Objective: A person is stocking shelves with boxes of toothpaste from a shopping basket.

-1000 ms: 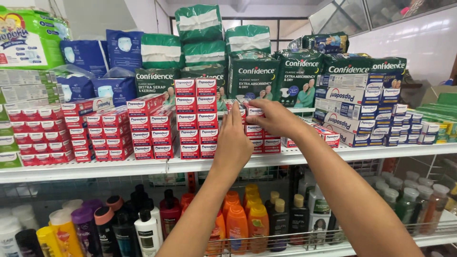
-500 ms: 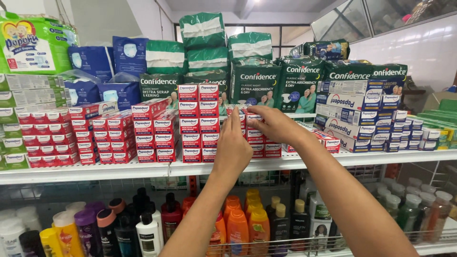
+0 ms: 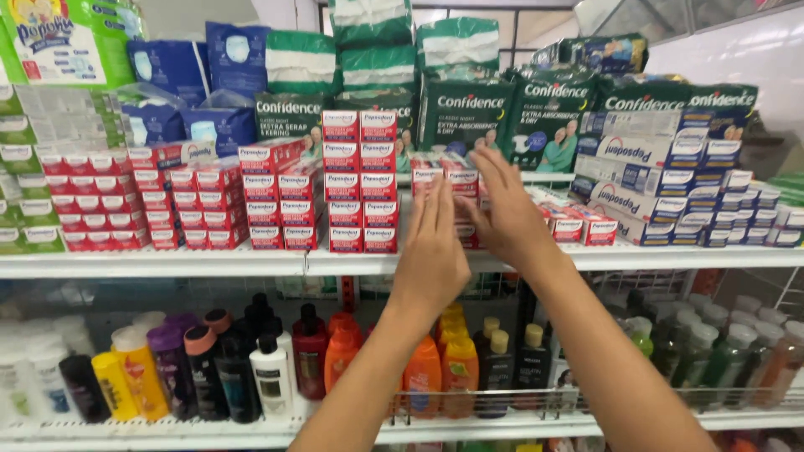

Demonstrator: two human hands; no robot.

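Both my arms reach up to a white shop shelf (image 3: 167, 264) stacked with red toothpaste boxes. My left hand (image 3: 432, 248) is flat, fingers together and pointing up, in front of a low stack of red boxes (image 3: 444, 176). My right hand (image 3: 506, 209) is spread open just to its right, fingers against the same stack. Neither hand grips a box. A taller stack of red boxes (image 3: 360, 180) stands immediately left of my left hand. The boxes behind my palms are hidden.
More red boxes (image 3: 201, 205) fill the shelf's left; blue and white toothpaste boxes (image 3: 670, 180) pile up at the right. Green and blue diaper packs (image 3: 465, 109) stand behind. The lower shelf holds several shampoo bottles (image 3: 251, 368).
Both hands have drawn back slightly from the red stack and their fingers have straightened and spread. The view has shifted a little to the right.
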